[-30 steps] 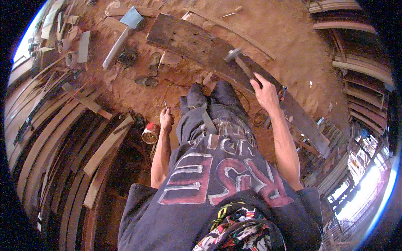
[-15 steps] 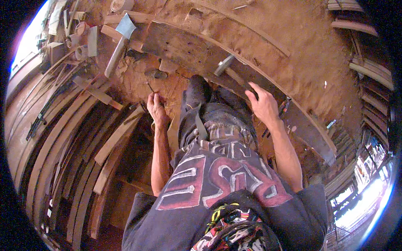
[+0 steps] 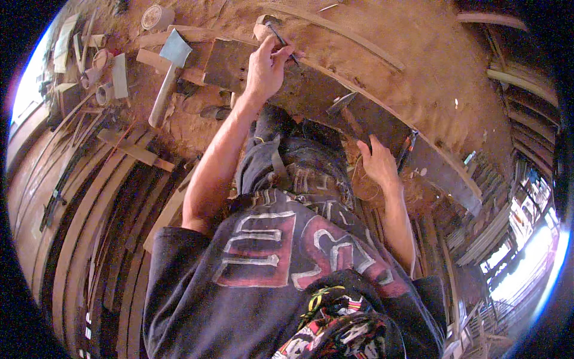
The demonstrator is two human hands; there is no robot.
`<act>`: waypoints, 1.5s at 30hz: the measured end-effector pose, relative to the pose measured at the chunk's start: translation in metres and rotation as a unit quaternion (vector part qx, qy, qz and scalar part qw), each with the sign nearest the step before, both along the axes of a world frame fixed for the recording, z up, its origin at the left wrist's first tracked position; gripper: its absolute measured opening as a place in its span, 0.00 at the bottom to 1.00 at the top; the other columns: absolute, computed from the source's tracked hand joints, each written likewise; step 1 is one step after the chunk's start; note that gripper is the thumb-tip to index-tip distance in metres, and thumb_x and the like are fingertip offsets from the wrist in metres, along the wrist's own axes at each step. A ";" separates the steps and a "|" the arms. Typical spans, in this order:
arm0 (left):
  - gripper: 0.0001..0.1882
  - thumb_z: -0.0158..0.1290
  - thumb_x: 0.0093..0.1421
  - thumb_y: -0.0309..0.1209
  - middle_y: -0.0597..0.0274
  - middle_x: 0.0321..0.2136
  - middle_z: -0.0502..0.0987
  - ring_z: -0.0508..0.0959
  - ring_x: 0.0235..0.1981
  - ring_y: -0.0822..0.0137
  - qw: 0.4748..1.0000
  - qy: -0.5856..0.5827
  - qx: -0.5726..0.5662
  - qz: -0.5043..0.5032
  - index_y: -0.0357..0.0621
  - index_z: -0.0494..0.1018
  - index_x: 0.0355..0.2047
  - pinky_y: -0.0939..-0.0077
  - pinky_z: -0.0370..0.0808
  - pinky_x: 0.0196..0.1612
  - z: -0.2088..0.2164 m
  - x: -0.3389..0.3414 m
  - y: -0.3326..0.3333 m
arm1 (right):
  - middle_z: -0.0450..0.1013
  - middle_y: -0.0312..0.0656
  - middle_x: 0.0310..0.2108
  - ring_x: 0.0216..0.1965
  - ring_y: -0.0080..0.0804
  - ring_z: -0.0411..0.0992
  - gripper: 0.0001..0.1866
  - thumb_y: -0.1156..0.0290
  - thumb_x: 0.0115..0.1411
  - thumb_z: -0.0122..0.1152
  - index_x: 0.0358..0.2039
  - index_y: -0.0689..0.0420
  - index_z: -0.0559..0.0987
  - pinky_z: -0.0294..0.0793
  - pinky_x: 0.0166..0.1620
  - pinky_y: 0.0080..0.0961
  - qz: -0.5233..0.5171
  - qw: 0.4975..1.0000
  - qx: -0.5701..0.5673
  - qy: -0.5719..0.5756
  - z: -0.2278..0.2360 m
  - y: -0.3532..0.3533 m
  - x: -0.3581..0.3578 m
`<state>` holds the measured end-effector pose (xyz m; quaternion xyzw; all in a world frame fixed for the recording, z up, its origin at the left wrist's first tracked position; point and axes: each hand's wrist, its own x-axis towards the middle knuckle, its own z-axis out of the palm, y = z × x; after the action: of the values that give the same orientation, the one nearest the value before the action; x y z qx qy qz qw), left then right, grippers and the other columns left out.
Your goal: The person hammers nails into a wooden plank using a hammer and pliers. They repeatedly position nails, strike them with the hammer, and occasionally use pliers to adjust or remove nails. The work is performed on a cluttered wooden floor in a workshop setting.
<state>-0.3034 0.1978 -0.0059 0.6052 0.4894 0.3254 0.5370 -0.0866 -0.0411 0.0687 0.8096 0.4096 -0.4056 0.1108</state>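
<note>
My left hand [image 3: 266, 70] is raised over the far side of a long dark wooden bench [image 3: 227, 63]. Its fingers pinch a slim dark rod-like tool [image 3: 278, 37], whose exact kind I cannot make out. The rod's far end overlaps a small wooden block [image 3: 261, 30] at the board edge; whether they touch is unclear. On the right, my right hand [image 3: 381, 164] is closed at the handle end of a hammer [image 3: 341, 103]. The hammer's metal head is over the bench, pointing away from me.
A hatchet [image 3: 175, 49] with a pale blue head lies left of the bench. A tool with orange-red on it [image 3: 410, 142] lies beyond my right hand. Long timber strips [image 3: 95, 209] fill the left side. A roll [image 3: 156, 18] stands at the far left.
My left hand has swung up and away from beside my left leg to the bench's far edge, carrying the rod. My right hand and the hammer have drawn slightly nearer and rightward.
</note>
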 end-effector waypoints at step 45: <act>0.17 0.50 0.57 0.18 0.49 0.39 0.82 0.80 0.45 0.47 0.952 -0.020 0.133 -0.275 0.33 0.73 0.48 0.60 0.78 0.46 -0.047 0.029 0.032 | 0.66 0.30 0.23 0.20 0.15 0.61 0.21 0.59 0.72 0.49 0.57 0.62 0.69 0.62 0.23 0.17 -0.090 0.889 0.447 0.050 0.052 0.067 -0.036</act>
<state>-0.2747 0.2294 -0.0527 0.7755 0.2450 0.2392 0.5305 -0.1224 0.0256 0.1206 0.7856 0.4778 -0.2282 -0.3201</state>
